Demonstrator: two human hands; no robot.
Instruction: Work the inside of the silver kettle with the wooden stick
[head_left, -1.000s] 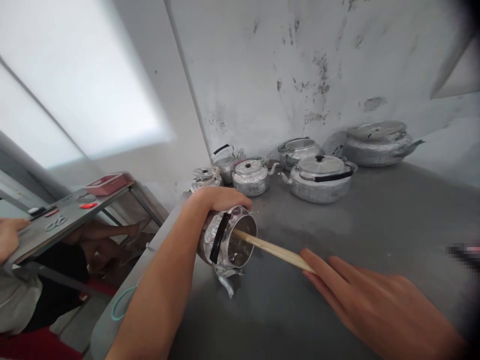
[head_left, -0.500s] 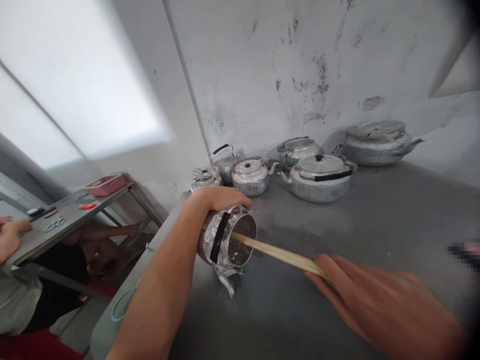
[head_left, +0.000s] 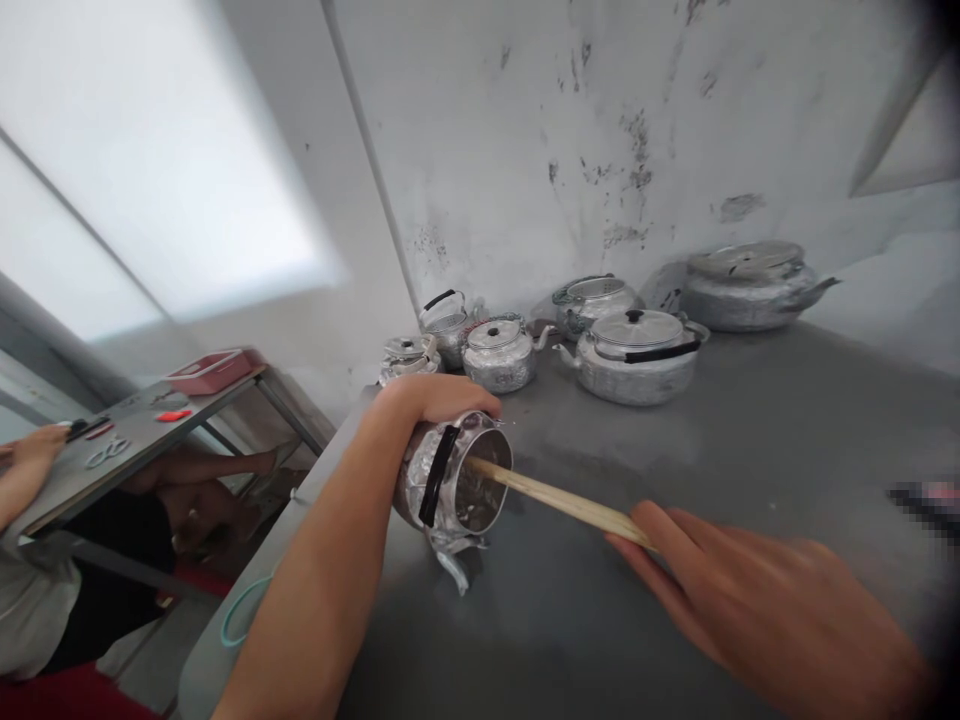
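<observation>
My left hand (head_left: 435,398) grips a small shiny metal kettle (head_left: 450,480) lying on its side on the grey worktop (head_left: 675,460), its open mouth turned to the right and its black handle across the front. My right hand (head_left: 757,600) holds a wooden stick (head_left: 559,500) whose far end goes into the kettle's mouth. The stick's near end is hidden under my fingers. The kettle's spout points down toward the worktop.
Several lidded metal kettles (head_left: 634,355) stand along the stained back wall, small ones (head_left: 499,352) at left, a large one (head_left: 750,285) at right. Left of the worktop another person's hand (head_left: 34,450) rests on a lower table holding scissors (head_left: 109,452) and a red tray (head_left: 208,370).
My right hand and the stick shifted slightly, sliding the stick in the kettle. The other person's hand moved up and right along the lower table.
</observation>
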